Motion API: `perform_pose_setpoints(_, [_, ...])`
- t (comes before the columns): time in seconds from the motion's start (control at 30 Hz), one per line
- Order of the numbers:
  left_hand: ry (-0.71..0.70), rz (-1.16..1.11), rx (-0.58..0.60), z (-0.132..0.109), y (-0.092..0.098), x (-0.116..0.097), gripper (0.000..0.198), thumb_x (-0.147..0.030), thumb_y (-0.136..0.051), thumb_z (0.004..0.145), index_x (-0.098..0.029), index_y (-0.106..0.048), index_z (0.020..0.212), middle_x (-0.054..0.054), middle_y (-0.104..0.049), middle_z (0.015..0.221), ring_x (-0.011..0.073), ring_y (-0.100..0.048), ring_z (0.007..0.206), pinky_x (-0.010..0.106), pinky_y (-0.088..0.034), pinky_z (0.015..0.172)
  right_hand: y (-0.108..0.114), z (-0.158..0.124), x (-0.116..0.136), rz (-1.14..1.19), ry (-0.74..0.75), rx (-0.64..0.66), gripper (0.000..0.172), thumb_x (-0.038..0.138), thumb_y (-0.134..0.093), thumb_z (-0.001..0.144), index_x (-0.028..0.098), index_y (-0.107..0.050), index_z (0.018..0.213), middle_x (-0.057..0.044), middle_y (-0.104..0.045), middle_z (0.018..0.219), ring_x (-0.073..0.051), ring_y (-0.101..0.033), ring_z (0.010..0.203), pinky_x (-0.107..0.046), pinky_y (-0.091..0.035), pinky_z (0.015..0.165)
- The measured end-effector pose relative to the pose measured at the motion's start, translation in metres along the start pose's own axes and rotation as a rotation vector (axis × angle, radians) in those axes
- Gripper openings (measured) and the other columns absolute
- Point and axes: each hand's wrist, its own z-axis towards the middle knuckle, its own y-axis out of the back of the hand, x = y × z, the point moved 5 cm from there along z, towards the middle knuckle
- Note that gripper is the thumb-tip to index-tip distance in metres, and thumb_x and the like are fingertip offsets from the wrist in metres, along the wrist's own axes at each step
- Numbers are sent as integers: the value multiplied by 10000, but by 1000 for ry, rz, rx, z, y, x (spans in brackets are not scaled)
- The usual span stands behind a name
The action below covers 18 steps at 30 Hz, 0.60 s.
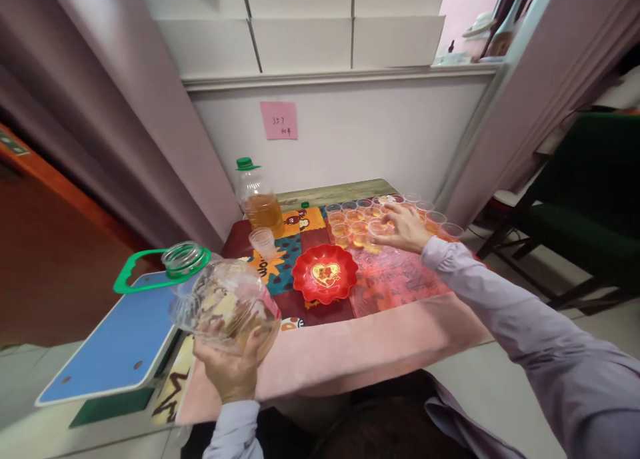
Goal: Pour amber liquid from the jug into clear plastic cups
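My left hand (230, 359) is wrapped round the lower side of a large clear plastic jug (225, 306), which tilts up off the table edge. Its mouth has no cap, and a green handle (143, 272) rings the neck. Further right, my right hand (405, 227) reaches over rows of clear plastic cups (360, 229) holding amber liquid. Thumb and fingers are curved round one plastic cup (380, 229) at the front of the group. A red scalloped plate (300, 276) with a heart print lies between my hands.
A second jug (263, 209) with amber liquid and a green cap stands at the back left, near a stack of cups (263, 242). A loose green cap (305, 205) lies behind. A blue board (115, 346) is at the left, a dark green chair (590, 206) at the right.
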Motion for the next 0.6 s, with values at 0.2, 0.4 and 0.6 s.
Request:
perform_pose_setpoints(0.2, [-1,-48,-67,4,1,5,1108,-552,-975,452,-204,-450,1363,187,-631,1365,382,-659,1264,634,-548,1096,11,-27,-97,-228,-188,6,582,718,-698,807,197,-774,1055,-216,-552,1568,-454,-477,1453,-767,-224,1203])
perform_pose_setpoints(0.4, [31,-78,-77,2,1,-4,1056,-558,-984,454,-244,-485,1330,130,-638,1308,348,-676,1201,648,-549,1082,3,-39,-136,-342,-286,38,467,589,-787,810,184,-775,1042,-259,-567,1546,-416,-469,1443,-654,-241,1224])
perform_pose_setpoints(0.6, [31,-36,-72,2,2,-14,1022,-584,-971,447,-253,-486,1284,109,-633,1263,378,-665,1202,748,-455,1145,-4,-36,-150,-365,-359,99,569,644,-745,837,175,-767,1158,-221,-519,1606,-411,-439,1491,-704,-194,1257])
